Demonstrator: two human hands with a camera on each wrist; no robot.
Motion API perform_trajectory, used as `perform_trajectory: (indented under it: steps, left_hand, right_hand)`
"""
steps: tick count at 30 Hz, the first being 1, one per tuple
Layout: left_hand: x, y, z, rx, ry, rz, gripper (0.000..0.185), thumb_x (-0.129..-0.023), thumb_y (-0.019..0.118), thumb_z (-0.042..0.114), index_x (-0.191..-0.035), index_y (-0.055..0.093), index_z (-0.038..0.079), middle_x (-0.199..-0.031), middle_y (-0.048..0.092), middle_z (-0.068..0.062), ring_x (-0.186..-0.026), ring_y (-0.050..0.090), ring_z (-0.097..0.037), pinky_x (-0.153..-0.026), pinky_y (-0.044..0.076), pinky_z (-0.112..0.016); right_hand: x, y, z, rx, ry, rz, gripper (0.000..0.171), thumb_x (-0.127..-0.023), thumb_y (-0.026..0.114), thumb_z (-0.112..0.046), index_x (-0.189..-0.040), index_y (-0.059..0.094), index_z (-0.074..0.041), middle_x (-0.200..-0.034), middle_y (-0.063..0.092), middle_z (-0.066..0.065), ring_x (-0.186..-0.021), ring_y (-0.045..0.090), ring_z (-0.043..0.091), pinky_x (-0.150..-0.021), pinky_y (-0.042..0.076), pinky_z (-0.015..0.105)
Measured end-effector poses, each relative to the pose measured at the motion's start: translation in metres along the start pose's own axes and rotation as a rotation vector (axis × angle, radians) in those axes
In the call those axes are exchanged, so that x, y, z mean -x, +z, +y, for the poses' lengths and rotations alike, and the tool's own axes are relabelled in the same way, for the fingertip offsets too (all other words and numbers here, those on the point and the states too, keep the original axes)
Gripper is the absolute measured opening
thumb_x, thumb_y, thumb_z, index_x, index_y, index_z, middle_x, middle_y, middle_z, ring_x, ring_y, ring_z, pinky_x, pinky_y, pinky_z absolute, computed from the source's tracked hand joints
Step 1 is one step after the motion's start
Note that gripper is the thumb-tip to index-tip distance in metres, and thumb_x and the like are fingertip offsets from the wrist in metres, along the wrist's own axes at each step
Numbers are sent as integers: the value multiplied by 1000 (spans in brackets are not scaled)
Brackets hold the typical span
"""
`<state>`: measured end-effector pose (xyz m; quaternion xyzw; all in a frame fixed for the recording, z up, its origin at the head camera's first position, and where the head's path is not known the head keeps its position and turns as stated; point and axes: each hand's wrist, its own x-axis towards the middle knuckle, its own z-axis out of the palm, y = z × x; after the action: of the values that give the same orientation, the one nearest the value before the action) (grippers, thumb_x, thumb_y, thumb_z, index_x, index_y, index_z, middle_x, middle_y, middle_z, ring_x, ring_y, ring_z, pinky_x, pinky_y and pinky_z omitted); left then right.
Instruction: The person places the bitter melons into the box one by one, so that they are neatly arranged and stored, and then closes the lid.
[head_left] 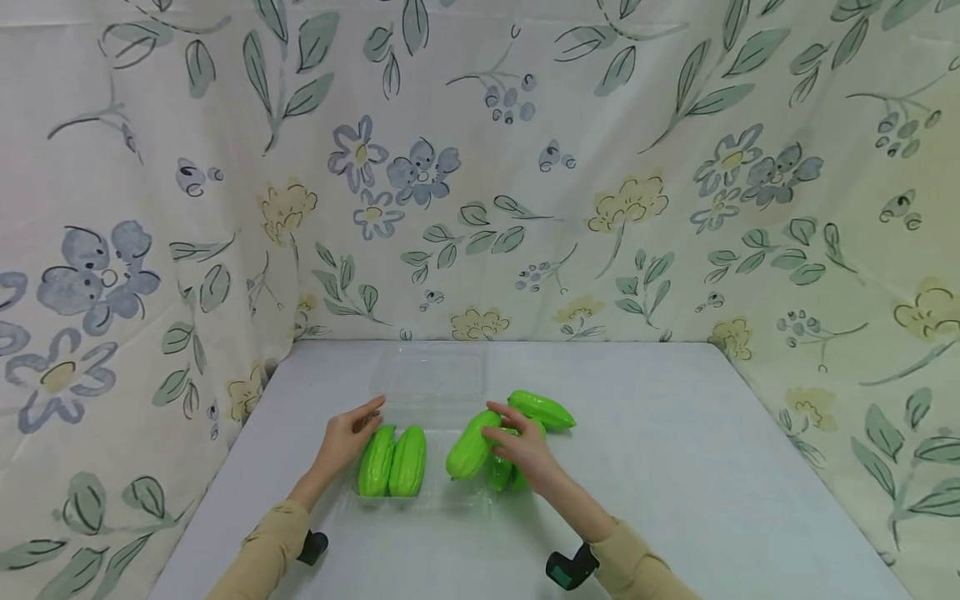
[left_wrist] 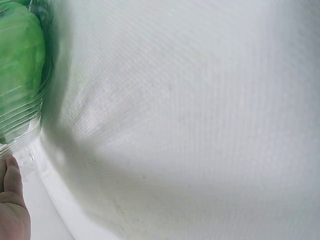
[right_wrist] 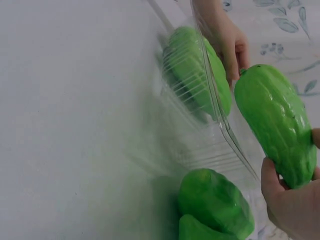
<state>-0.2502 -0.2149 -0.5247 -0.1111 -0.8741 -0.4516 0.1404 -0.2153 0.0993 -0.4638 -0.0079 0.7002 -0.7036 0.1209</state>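
Left wrist view is mostly just blurry white table (left_wrist: pixel 200 125), with the left hand (left_wrist: pixel 11 205) cut off at the bottom left corner so you can't tell what the fingers are doing. The clear tray (left_wrist: pixel 22 125) and a green gourd (left_wrist: pixel 20 60) inside it are sliced by the left edge too. In the right wrist view the right hand (right_wrist: pixel 290 205) runs off the lower right corner, and the tray wall (right_wrist: pixel 200 120) is smeared with motion blur. Two gourds (head_left: pixel 504 471) are partly hidden under that hand in the head view.
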Motion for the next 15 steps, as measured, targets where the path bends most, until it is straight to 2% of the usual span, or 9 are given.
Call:
perform_trajectory:
  steps: [4, 7, 10, 15]
  left_hand:
    - [0, 0, 1, 0, 6, 2, 36, -92, 63, 11, -127, 61, 9, -105, 71, -16, -73, 53, -3, -61, 43, -18]
    - [1, 0, 1, 2, 11, 5, 36, -92, 63, 12, -128, 61, 8, -107, 71, -15, -79, 58, -2, -65, 47, -17]
    - [2, 0, 1, 7, 20, 7, 37, -92, 63, 12, -128, 60, 7, -109, 70, -16, -84, 61, -3, -71, 49, -18]
    - [2, 0, 2, 11, 35, 9, 37, -92, 63, 13, -128, 60, 5, -108, 70, -16, -82, 61, -6, -71, 50, -18]
  right_hand:
    - [-3, 6, 4, -14, 3, -18, 52, -89, 66, -18, -137, 50, -10, -127, 41, 20, -96, 54, 13, -85, 52, 32]
    - [-4, 10, 5, -21, -13, -51, 53, -89, 66, -19, -138, 49, -9, -127, 42, 20, -93, 56, 11, -83, 52, 29]
    - [-5, 14, 7, -19, -32, -65, 52, -89, 66, -19, -138, 49, -9, -128, 44, 21, -94, 57, 11, -84, 52, 30]
    - [-8, 20, 8, -4, -39, -57, 52, -89, 66, -19, -138, 49, -12, -131, 45, 21, -101, 56, 14, -88, 52, 34]
